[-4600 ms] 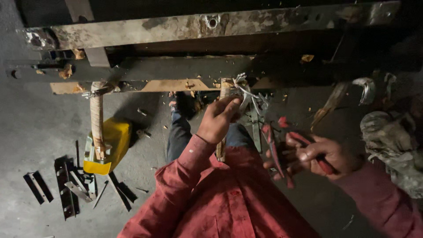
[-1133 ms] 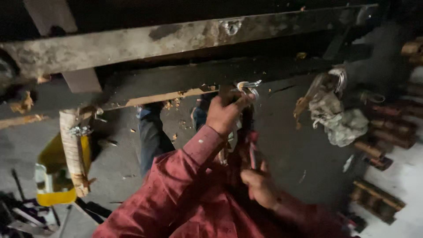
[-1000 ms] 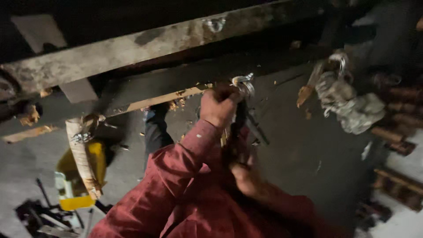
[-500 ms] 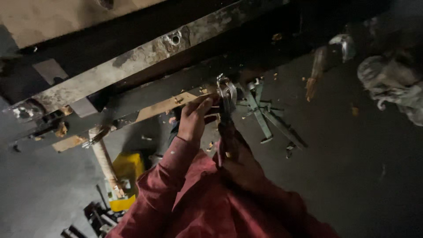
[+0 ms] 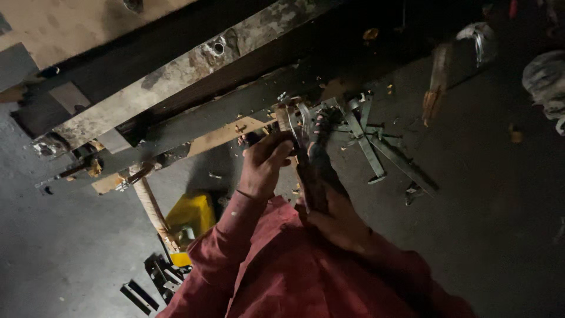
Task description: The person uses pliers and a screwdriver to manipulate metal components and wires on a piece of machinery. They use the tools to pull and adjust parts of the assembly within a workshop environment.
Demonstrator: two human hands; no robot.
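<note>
My left hand (image 5: 265, 165) is closed around a short upright wooden stick (image 5: 286, 118) where it meets a dark metal rail (image 5: 194, 121). Shiny wire (image 5: 303, 112) is looped around the top of the stick. Just right of it, my right hand (image 5: 340, 222) grips dark-handled pliers (image 5: 311, 171) that point up at the wire loops. Both sleeves are red. The plier jaws are blurred and partly hidden against the wire.
A long worn metal beam (image 5: 194, 65) runs diagonally above the rail, with a pale wooden strip (image 5: 226, 134) beneath. Another wrapped wooden leg (image 5: 152, 206) stands at the left by a yellow container (image 5: 193, 215). Flat metal strips (image 5: 371, 144) and dark bars (image 5: 147, 282) lie on the grey floor.
My right hand has brought the pliers from beside my body up to the wire at the stick. My left hand has stayed on the stick. The view has swung and tilted.
</note>
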